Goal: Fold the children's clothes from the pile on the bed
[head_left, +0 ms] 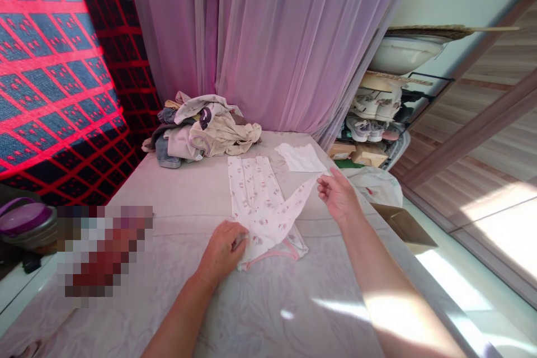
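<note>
A white child's shirt (268,218) with a small print and pink neck trim lies spread on the bed, its neckline towards me. My right hand (339,194) pinches the end of one sleeve and lifts it up and out to the right. At the shirt's near left corner, my left hand (224,249) is closed on the fabric, fingers curled; its fingertips are partly hidden. Just beyond my right hand, a small folded white cloth (302,157) lies flat.
A heap of clothes (205,128) sits at the bed's far left, against a purple curtain (268,39). Right of the bed stand a shoe rack (369,106) and an open cardboard box (403,229). A purple-lidded pot (27,218) and a blurred-out patch are at left.
</note>
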{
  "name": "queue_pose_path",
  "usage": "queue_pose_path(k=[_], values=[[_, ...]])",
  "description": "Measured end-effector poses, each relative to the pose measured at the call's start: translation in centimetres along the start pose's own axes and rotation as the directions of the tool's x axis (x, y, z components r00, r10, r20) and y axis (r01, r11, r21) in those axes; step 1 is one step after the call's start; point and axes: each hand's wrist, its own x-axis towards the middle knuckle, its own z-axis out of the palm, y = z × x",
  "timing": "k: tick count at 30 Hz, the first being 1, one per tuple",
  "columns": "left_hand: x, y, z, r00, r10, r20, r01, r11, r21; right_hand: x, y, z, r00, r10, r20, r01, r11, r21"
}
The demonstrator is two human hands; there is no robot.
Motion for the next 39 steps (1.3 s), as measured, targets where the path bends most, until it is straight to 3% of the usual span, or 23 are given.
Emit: queue_pose_path(k=[3, 7, 11, 14, 22, 30, 39], values=[[0.0, 0.2, -0.1, 1.0, 0.01, 0.0, -0.01, 0.999, -0.054, 1.2, 0.2, 5.2, 0.995, -0.084, 0.046, 0.087, 0.994, -0.071], [-0.2, 0.3, -0.1, 0.999, -0.033, 0.002, 0.033, 0.99, -0.134, 3.4, 2.2, 11.2, 0.973, -0.027, 0.23, 0.102, 0.942, -0.319], [-0.5, 0.1, 0.1, 0.999, -0.052, -0.006, 0.05, 0.981, -0.187, 5.5, 5.5, 15.5, 0.913, 0.016, 0.408, 0.257, 0.754, -0.605], [-0.8, 0.0, 0.3, 0.999, -0.033, -0.004, 0.032, 0.988, -0.152, 6.9, 8.0, 17.5, 0.868, 0.044, 0.495, 0.359, 0.631, -0.687], [-0.8, 0.4, 0.6, 0.999, -0.028, -0.034, 0.026, 0.998, -0.049, 8.7, 10.9, 20.3, 0.828, 0.013, 0.56, 0.515, 0.379, -0.769], [-0.4, 0.9, -0.1, 0.996, -0.089, -0.001, 0.088, 0.99, -0.112, 7.8, 11.7, 21.7, 0.783, -0.016, 0.622, 0.621, 0.094, -0.778], [-0.3, 0.9, 0.0, 0.996, -0.093, 0.012, 0.094, 0.989, -0.114, 7.3, 13.1, 21.3, 0.747, -0.001, 0.665, 0.663, -0.064, -0.746]])
